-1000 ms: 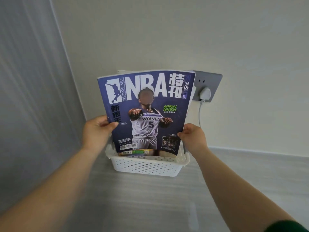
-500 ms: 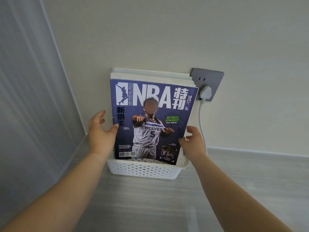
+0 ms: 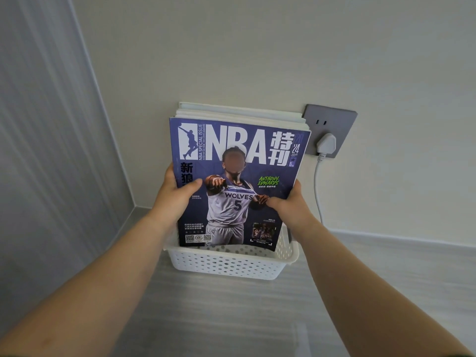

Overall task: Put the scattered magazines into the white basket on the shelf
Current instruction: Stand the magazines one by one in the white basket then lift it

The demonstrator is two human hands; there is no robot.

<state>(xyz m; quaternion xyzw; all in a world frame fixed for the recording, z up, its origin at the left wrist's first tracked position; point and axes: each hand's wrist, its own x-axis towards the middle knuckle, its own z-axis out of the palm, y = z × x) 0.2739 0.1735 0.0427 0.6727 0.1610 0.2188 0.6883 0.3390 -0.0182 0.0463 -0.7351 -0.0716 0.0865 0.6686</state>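
Note:
A stack of magazines (image 3: 239, 155) stands upright in the white perforated basket (image 3: 226, 264) on the grey shelf, leaning against the wall. The front one has a purple basketball cover. My left hand (image 3: 175, 197) grips the stack's left edge, thumb across the cover and fingers behind. On the right edge my right hand (image 3: 291, 204) holds it the same way, thumb on the cover. The bottoms of the magazines are hidden inside the basket.
A grey wall socket (image 3: 332, 124) with a white plug (image 3: 326, 144) and cable sits just right of the stack. A grey panel closes the left side. The grey shelf surface (image 3: 360, 292) stretches to the right and towards me.
The purple magazine dropped into the basket against the others. My hands let go for a moment, then closed on both edges of the stack higher up.

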